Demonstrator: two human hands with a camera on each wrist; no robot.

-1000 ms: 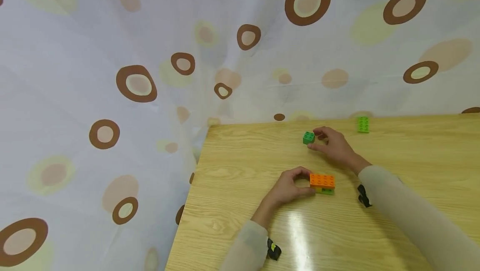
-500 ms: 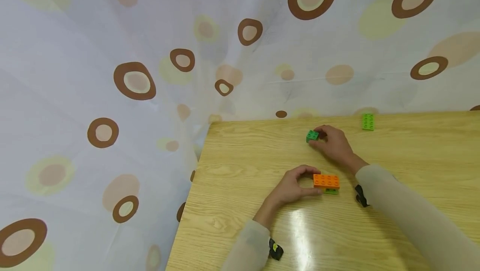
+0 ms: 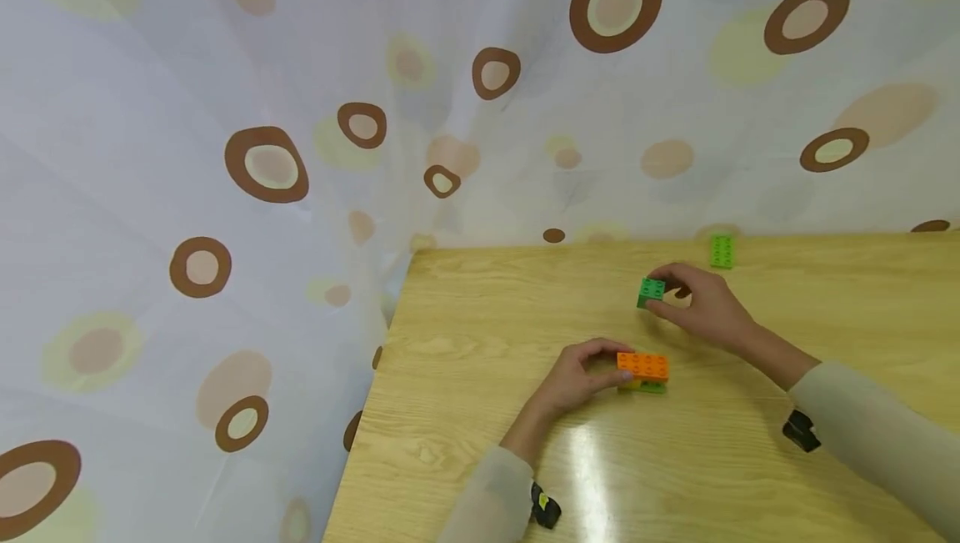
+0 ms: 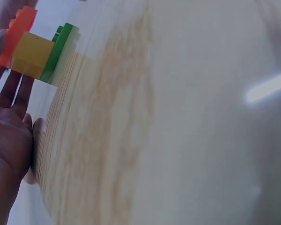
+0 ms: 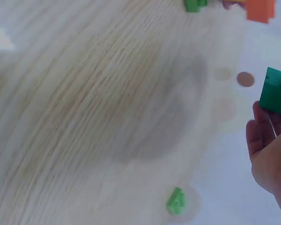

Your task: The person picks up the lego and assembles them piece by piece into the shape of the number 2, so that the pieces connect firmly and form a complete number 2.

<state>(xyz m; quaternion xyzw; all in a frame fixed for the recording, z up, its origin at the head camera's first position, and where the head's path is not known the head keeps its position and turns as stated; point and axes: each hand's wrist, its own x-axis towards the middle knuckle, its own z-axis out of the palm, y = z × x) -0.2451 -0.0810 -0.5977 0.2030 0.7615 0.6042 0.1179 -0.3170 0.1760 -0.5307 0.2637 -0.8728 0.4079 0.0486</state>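
Observation:
My left hand (image 3: 573,378) grips a small stack of toy building bricks at its left end. On top lies an orange eight-stud brick (image 3: 643,366), with a yellow brick (image 4: 33,55) below it and a thin green brick (image 4: 60,52) at the bottom. The stack stands on the table in front of me. Beyond it and a little to the right, my right hand (image 3: 708,303) pinches a green four-stud brick (image 3: 651,293) between thumb and fingers, studs up. That brick hangs over the wood in the right wrist view, apart from the stack.
A light green flat eight-stud brick (image 3: 722,251) lies near the back edge of the wooden table (image 3: 465,334). Behind the table and along its left side hangs a white curtain (image 3: 300,67) with brown ring patterns.
My right hand has closed on the green brick, picked it up and brought it right and nearer to me. My left hand stays at the stack, nearly in place.

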